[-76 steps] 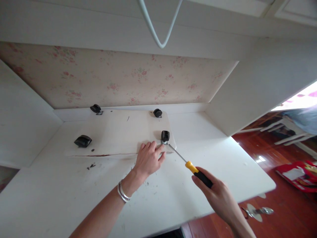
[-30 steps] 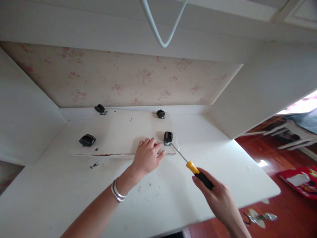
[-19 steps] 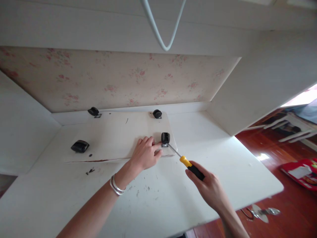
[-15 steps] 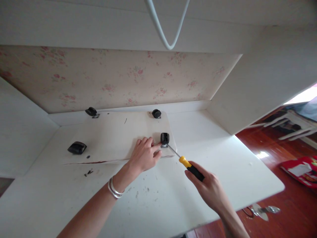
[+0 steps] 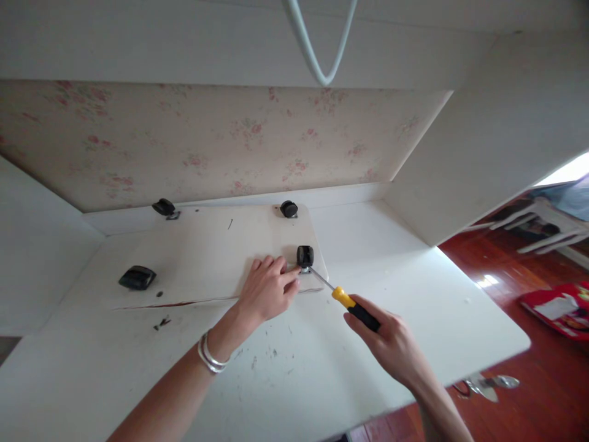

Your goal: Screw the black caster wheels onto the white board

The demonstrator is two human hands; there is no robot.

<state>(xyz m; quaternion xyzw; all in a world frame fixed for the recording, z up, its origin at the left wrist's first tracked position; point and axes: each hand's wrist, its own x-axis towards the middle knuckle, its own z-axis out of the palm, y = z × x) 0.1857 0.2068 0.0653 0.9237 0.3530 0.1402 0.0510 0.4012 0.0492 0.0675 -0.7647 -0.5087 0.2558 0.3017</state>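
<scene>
A white board (image 5: 216, 252) lies on the white desk (image 5: 322, 356) with black caster wheels at its corners. My left hand (image 5: 267, 290) rests on the board's near right part, its fingertips against the base of the near right caster (image 5: 304, 256). My right hand (image 5: 391, 347) grips the black and yellow handle of a screwdriver (image 5: 350, 305), whose metal tip touches the base of that same caster. Other casters sit at the far right (image 5: 289, 209), far left (image 5: 164, 207) and near left (image 5: 137, 277).
Small dark screws (image 5: 161, 321) and specks lie on the desk near the board's front edge. Floral wallpaper (image 5: 221, 141) backs the alcove, with white side panels left and right. A white hanger loop (image 5: 322, 55) hangs overhead. Red items (image 5: 559, 310) lie on the wooden floor at right.
My right hand and the screwdriver have moved a little closer to the near right caster. My left hand stays against the caster's base. The view has shifted slightly.
</scene>
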